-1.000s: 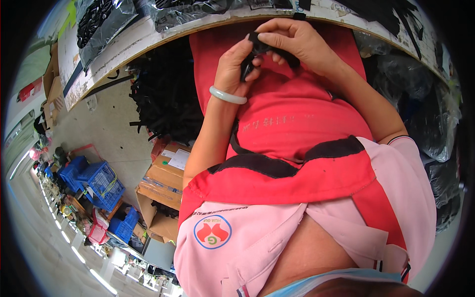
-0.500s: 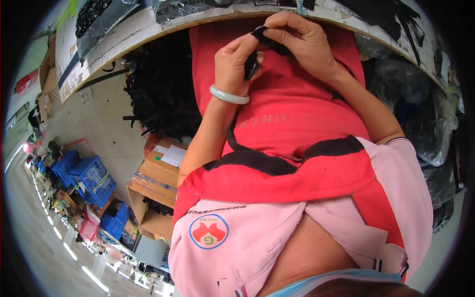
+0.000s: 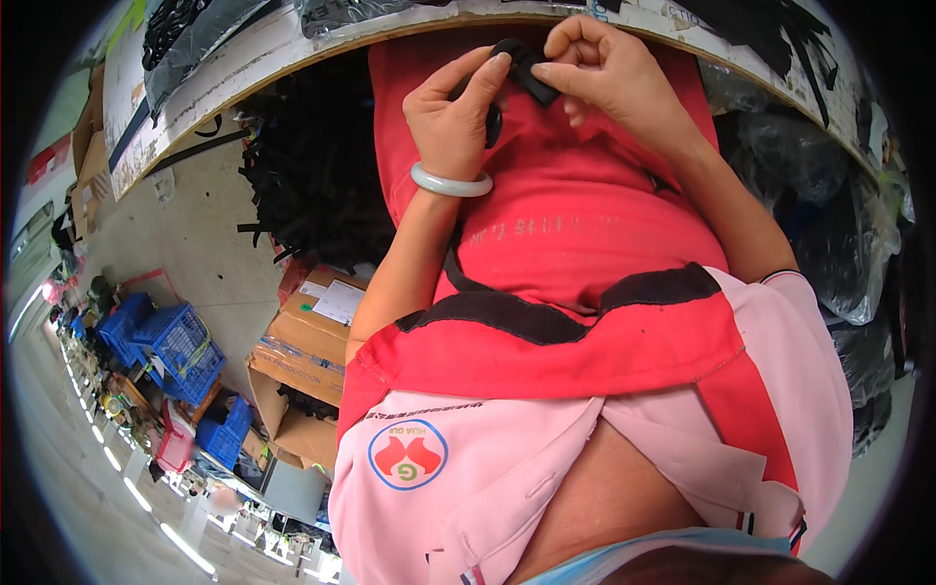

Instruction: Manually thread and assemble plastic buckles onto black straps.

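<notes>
Black strap piece [image 3: 526, 68] slants up-left, pinched between left hand [image 3: 455, 122] and right hand [image 3: 609, 73].

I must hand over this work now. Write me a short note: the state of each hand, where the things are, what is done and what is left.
Left hand: pinches the black strap from the left.
Right hand: pinches its other end.
Strap: held over the red apron, just below the table edge.
Done: strap picked up, in both hands.
Left: strap is not yet set down; a black pile lies under the table.
</notes>
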Demonstrator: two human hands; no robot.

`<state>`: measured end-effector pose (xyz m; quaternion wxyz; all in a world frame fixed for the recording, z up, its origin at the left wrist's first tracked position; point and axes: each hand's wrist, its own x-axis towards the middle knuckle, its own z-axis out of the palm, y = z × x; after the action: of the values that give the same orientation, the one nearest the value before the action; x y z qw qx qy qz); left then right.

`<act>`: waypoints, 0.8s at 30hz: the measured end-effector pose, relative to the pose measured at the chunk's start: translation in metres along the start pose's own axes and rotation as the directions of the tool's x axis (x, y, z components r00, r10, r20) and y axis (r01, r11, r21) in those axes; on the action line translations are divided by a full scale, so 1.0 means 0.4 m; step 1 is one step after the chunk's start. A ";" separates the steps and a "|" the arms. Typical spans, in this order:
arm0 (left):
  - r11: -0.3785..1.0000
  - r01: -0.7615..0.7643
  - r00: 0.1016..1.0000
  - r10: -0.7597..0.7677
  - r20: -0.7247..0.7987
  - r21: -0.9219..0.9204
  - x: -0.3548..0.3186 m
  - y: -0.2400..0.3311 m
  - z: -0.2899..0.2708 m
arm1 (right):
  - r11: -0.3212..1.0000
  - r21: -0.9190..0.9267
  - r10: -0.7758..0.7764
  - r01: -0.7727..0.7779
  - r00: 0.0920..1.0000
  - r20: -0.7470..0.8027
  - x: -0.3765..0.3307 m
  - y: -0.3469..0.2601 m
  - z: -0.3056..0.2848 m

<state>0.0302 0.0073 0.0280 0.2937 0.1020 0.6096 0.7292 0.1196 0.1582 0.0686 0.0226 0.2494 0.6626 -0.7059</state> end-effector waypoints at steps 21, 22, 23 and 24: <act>0.848 -0.084 0.813 0.362 -0.455 0.524 -0.202 0.212 -0.476 | 0.958 -0.137 -0.204 0.253 0.933 0.298 0.116 0.044 0.112; 0.920 -0.019 0.875 0.204 -0.438 0.391 -0.196 0.205 -0.431 | 0.943 -0.185 -0.199 0.276 0.915 0.351 0.106 0.027 0.142; 0.966 0.061 0.919 0.044 -0.391 0.252 -0.188 0.184 -0.381 | 0.961 -0.175 -0.120 0.212 0.896 0.428 0.096 0.009 0.160; 0.964 0.047 0.961 0.028 -0.274 0.263 -0.172 0.141 -0.337 | 0.958 -0.196 -0.095 0.210 0.875 0.474 0.077 -0.009 0.182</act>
<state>0.0003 -0.1475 0.0642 0.1930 0.0353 0.7378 0.6458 0.0678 0.0989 0.0599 0.1530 0.0170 0.7367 -0.6584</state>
